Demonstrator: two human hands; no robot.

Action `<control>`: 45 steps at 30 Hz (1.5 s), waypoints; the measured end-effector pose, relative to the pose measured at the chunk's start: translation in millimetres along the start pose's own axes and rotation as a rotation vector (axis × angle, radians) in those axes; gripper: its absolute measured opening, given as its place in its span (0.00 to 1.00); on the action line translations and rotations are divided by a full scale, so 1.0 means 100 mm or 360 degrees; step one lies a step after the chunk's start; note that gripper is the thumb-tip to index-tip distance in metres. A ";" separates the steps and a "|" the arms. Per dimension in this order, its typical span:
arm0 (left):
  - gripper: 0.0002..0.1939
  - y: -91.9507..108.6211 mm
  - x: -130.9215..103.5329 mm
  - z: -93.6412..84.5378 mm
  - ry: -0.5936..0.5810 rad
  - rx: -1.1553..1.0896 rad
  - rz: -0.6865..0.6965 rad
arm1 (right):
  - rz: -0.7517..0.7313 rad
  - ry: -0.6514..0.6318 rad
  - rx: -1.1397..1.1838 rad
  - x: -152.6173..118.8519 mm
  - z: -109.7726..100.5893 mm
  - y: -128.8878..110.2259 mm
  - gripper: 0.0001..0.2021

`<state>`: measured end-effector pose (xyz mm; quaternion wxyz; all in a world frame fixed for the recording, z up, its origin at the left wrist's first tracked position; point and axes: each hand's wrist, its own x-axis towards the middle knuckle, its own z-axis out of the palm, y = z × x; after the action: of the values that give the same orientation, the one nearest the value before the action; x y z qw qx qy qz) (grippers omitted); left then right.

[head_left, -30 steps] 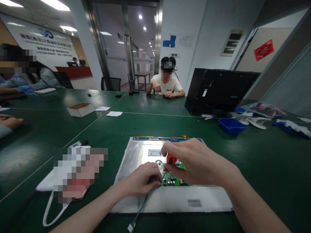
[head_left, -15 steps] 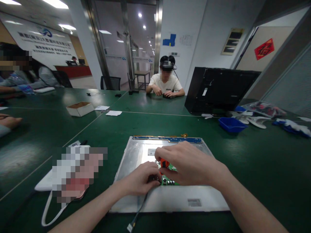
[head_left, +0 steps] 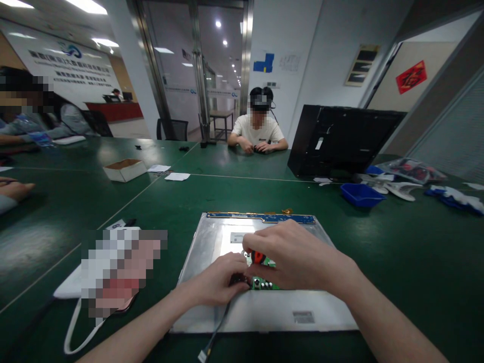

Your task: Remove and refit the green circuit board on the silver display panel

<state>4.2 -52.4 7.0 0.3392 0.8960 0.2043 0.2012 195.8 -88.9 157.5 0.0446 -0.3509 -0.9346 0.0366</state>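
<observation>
A: Right hand (head_left: 298, 257) in close, thumb and fingertips pinched nearly shut around the red-and-black screwdriver (head_left: 258, 257), green circuit board (head_left: 264, 284) just beneath those fingers!

B: And the left hand (head_left: 223, 277)?

A: Right beside them, fingers curled low at the board; their grip is hidden, so I can't tell what they hold. The cable (head_left: 219, 322) trails below its thumb, over the silver metal panel (head_left: 264, 312) lying under both hands.
</observation>
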 end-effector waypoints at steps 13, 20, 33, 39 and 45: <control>0.06 0.00 -0.01 0.01 0.0027 0.0042 -0.0030 | 0.0020 0.0057 -0.0045 0.02 0.05 -0.01 0.07; 0.06 0.02 0.00 0.00 -0.0010 -0.0055 -0.0030 | 0.0009 0.0014 0.0011 -0.01 0.01 0.01 0.04; 0.04 0.01 0.00 0.00 0.0015 -0.0003 -0.0032 | 0.0021 -0.0019 0.0006 -0.02 0.00 -0.03 0.05; 0.05 0.02 0.01 0.01 0.0023 -0.0022 -0.0032 | 0.0001 -0.0014 0.0015 -0.03 -0.01 -0.02 0.03; 0.05 0.01 0.01 -0.01 -0.0004 -0.0028 -0.0034 | 0.0021 -0.0037 -0.0019 0.00 -0.02 -0.04 0.04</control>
<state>4.7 -52.5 8.5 0.3494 0.8910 0.2115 0.1983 193.2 -92.3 159.7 0.0315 -0.3568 -0.9330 0.0354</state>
